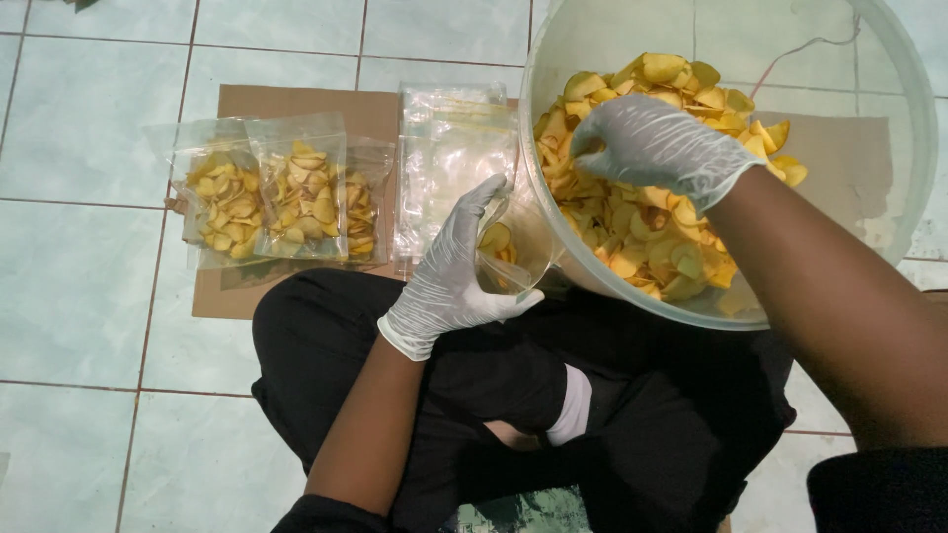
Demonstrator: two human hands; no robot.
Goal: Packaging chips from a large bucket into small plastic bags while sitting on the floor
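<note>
My right hand (657,146), in a thin white glove, reaches into a large clear plastic tub (913,148) and closes over a heap of yellow chips (642,232). My left hand (449,276), also gloved, holds a small clear plastic bag (513,247) open against the tub's near rim. A few yellow chips lie inside that bag. The tub rests tilted on my lap, over my black trousers (494,380).
A brown cardboard sheet (237,104) lies on the pale tiled floor (79,148) in front of me. On it sit three filled bags of chips (276,202) at the left and a stack of empty clear bags (449,163) beside them.
</note>
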